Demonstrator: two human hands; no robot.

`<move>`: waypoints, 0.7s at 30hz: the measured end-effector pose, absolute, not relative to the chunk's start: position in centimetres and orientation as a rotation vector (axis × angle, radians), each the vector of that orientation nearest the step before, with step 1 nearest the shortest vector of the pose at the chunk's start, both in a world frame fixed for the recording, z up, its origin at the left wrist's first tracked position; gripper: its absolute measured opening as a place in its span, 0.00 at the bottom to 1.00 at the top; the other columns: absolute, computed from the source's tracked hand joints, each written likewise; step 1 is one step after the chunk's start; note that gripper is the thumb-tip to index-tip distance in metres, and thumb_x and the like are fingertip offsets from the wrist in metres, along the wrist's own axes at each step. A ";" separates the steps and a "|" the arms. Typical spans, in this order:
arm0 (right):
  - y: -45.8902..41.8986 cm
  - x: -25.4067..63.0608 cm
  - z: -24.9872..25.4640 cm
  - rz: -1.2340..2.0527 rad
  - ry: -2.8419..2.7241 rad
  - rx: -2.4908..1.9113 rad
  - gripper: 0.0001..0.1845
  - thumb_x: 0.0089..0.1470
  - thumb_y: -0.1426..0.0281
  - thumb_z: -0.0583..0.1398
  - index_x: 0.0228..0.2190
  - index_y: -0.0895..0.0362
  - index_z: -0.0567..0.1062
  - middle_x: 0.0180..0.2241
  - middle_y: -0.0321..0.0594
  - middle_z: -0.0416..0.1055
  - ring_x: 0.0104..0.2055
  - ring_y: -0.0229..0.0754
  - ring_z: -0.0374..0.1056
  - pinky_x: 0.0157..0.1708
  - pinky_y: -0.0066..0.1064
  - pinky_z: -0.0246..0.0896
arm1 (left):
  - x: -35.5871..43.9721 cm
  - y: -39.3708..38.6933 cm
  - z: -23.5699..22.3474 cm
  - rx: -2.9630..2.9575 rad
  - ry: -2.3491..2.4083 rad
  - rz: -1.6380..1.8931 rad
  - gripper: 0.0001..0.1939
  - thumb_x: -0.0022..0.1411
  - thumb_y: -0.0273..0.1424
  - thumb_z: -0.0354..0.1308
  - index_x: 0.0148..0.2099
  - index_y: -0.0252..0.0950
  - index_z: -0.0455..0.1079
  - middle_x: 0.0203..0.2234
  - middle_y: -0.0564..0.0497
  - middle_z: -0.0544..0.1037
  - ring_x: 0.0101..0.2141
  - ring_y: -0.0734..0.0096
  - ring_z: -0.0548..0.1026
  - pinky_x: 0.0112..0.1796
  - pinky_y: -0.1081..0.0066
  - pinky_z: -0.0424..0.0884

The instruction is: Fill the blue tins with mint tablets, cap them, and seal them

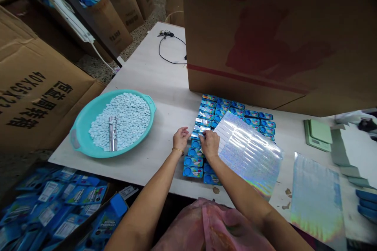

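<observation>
Small blue boxes [193,171] lie in rows, several with shiny strips across their tops. My left hand [180,139] is at the left edge of these rows, its fingers slightly apart and holding nothing I can see. Over the same row, my right hand [210,144] has its fingers bent and pressed together at a box top; whatever is between the fingertips is too small to make out. A shiny holographic sticker sheet [250,155] lies over part of the boxes, partly under my right wrist and forearm.
On the left stands a turquoise basin [114,153] of pale blue candies with a metal tube [112,133]. A large carton [250,39] stands behind the boxes. Right are a second shiny sheet [318,196] and a green scale [318,135]. Blue packs [59,204] fill a lower-left carton.
</observation>
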State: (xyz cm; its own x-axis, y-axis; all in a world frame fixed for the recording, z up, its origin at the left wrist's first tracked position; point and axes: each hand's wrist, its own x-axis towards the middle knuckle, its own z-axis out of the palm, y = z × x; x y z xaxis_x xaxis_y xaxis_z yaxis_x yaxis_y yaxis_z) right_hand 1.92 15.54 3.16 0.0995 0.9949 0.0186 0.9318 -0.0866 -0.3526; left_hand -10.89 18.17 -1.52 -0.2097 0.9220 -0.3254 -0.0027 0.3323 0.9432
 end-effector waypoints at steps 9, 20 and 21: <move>15.1 5.4 4.7 0.298 -2.497 -1.765 0.17 0.51 0.74 0.50 0.43 0.51 0.67 0.36 0.43 0.63 0.37 0.44 0.54 0.35 0.37 0.44 | -10.2 18.5 -0.1 1.055 1.815 1.115 0.11 0.48 0.27 0.50 0.37 0.36 0.67 0.34 0.48 0.68 0.32 0.70 0.67 0.37 0.68 0.62; 23.2 16.9 5.0 0.248 -2.284 -1.613 0.17 0.51 0.76 0.49 0.41 0.51 0.69 0.43 0.41 0.61 0.42 0.42 0.55 0.41 0.33 0.49 | 3.9 22.3 3.2 1.834 1.900 0.627 0.08 0.49 0.36 0.53 0.31 0.39 0.69 0.43 0.45 0.64 0.44 0.57 0.58 0.39 0.59 0.56; 23.8 17.0 4.9 0.252 -2.361 -1.593 0.17 0.52 0.74 0.50 0.42 0.50 0.69 0.44 0.40 0.61 0.43 0.43 0.55 0.40 0.33 0.49 | 4.3 22.6 3.0 1.803 1.930 0.633 0.06 0.49 0.35 0.53 0.30 0.39 0.69 0.43 0.46 0.63 0.45 0.57 0.58 0.39 0.59 0.55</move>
State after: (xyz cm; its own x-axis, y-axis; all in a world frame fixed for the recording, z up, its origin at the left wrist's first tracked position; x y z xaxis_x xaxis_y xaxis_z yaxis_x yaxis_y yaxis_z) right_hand 17.03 23.84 4.95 -0.3519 0.9264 0.1337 0.8772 0.3763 -0.2981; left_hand 4.35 22.59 2.97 -0.0686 0.9976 0.0026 0.8053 0.0539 0.5904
